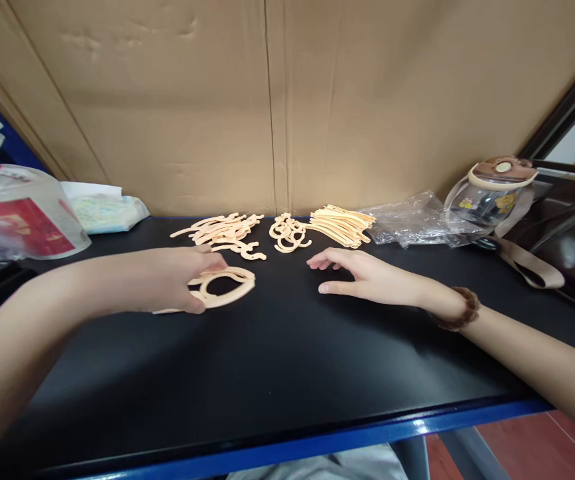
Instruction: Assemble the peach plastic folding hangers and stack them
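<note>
My left hand (pixel 167 280) is closed on a cream plastic hanger (pixel 237 291), which looks folded and lies low over the black table. Its thumb is on the near side and the fingers are on the far side; the hand hides part of the hanger. My right hand (pixel 357 275) hovers over the table with thumb and fingers apart, holding nothing. Just beyond it are a small heap of curved hooks (pixel 287 233) and a stack of thin straight bars (pixel 342 227). Past my left hand lies a pile of curved hanger arms (pixel 224 230), in the same cream plastic.
A crumpled clear plastic bag (pixel 417 220) and a transparent bottle with a brown lid and strap (pixel 497 190) stand at the right. On the left are a bagged roll (pixel 27 213) and a soft packet (pixel 107 207). Cardboard (pixel 217 100) walls the back.
</note>
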Demonstrator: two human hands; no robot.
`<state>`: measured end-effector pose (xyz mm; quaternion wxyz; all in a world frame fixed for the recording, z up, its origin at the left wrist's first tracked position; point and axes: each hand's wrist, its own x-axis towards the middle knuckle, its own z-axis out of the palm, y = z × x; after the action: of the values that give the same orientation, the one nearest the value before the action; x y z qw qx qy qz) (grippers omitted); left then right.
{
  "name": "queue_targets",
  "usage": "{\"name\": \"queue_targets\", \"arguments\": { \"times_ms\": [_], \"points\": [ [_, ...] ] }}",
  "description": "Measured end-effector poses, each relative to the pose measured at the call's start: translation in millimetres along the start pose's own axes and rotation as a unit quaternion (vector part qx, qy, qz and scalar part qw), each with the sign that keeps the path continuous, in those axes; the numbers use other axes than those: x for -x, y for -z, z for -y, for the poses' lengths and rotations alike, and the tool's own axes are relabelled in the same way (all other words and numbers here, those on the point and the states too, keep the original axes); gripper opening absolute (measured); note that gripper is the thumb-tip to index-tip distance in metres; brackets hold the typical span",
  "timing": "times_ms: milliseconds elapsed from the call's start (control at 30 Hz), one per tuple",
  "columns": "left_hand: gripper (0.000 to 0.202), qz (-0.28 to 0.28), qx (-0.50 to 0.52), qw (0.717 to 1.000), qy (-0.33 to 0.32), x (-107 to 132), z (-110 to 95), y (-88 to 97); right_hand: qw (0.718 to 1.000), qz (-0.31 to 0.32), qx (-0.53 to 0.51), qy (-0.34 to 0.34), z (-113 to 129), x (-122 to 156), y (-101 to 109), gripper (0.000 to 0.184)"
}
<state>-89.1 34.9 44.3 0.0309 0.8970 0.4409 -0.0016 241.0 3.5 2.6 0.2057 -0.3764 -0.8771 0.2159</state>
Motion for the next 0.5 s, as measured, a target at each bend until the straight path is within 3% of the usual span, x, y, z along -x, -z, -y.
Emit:
{"name": "queue_targets", "arguments": {
  "times_ms": [100,167,267,500],
  "points": [
    [0.05,0.083,-0.021,0.993,0.086,-0.6,18.1,4.1,1.0,0.007,0.019,0.002,1.2,0.3,0.6,0.04],
    [0.053,0.096,-0.031,0.989,0.112,-2.0,21.9,5.5,1.0,0.012,0.028,0.004,1.7,0.7,0.7,0.04],
    [0.056,0.083,-0.035,0.988,0.125,-3.3,25.2,3.8,0.999,0.017,0.041,0.008,2.0,1.1,1.1,0.039],
    [0.065,0.015,-0.021,0.997,0.077,-7.3,31.6,5.7,0.998,0.017,0.057,0.019,0.5,1.3,0.9,0.036]
  ]
}}
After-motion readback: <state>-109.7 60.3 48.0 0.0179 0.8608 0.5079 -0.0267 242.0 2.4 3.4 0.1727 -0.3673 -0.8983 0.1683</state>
